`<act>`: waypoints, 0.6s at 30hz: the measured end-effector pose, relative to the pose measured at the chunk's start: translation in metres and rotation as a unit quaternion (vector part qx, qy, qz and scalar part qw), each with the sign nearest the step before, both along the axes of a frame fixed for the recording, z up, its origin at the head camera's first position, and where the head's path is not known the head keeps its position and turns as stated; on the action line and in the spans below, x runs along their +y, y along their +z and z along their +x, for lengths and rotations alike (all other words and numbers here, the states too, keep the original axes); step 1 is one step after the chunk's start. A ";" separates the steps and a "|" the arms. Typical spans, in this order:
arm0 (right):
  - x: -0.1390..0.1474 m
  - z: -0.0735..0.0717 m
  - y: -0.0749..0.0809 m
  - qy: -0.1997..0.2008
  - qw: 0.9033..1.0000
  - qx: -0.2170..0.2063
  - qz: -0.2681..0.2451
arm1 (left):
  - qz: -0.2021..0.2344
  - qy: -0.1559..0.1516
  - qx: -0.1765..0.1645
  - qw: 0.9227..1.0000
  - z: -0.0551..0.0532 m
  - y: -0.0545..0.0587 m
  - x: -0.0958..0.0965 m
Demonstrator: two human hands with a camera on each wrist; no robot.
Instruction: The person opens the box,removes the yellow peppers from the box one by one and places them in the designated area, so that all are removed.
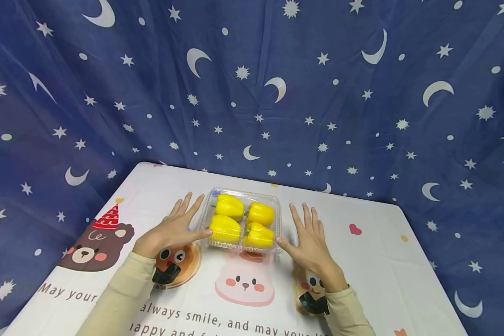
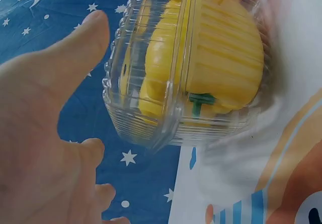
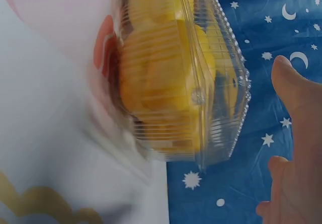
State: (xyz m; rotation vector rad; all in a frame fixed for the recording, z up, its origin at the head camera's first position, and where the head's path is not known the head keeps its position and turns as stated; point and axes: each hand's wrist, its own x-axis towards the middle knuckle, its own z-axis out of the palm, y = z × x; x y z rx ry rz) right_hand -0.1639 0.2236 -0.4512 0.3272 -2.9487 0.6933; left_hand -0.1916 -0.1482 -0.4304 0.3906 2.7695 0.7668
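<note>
A clear plastic clamshell box (image 1: 243, 190) sits on the table with several yellow bell peppers (image 1: 228, 206) inside, their green stems showing. Its lid is down in both wrist views. My left hand (image 1: 174, 228) is spread at the box's left side, thumb tip by the near left corner. On the other side my right hand (image 1: 311, 245) is spread too, its thumb pointing at the near right corner. In the left wrist view the left thumb (image 2: 83, 48) stands apart from the ridged box wall (image 2: 151, 118). The right thumb (image 3: 289, 78) likewise shows a gap beside the box (image 3: 221, 128).
A white tablecloth (image 1: 378, 261) printed with cartoon animals and lettering covers the table. Behind it hangs a dark blue curtain (image 1: 302, 56) with moons and stars. Each wrist wears a black strapped device, one on the left (image 1: 166, 274) and one on the right (image 1: 315, 303).
</note>
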 end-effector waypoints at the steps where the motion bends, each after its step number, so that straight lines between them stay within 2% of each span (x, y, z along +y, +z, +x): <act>1: 0.000 0.000 -0.001 0.003 1.000 -0.004 -0.004 | 0.003 -0.004 0.001 1.000 0.000 0.000 0.000; 5: -0.002 -0.001 -0.006 0.015 0.999 -0.018 -0.023 | 0.014 -0.021 0.006 1.000 0.000 -0.003 0.000; 12: -0.008 -0.005 -0.016 0.040 0.996 -0.052 -0.059 | 0.060 -0.076 0.012 0.995 -0.008 -0.015 0.001; 18: -0.010 -0.006 -0.024 0.058 0.992 -0.086 -0.077 | 0.082 -0.084 0.000 0.993 -0.008 -0.023 0.003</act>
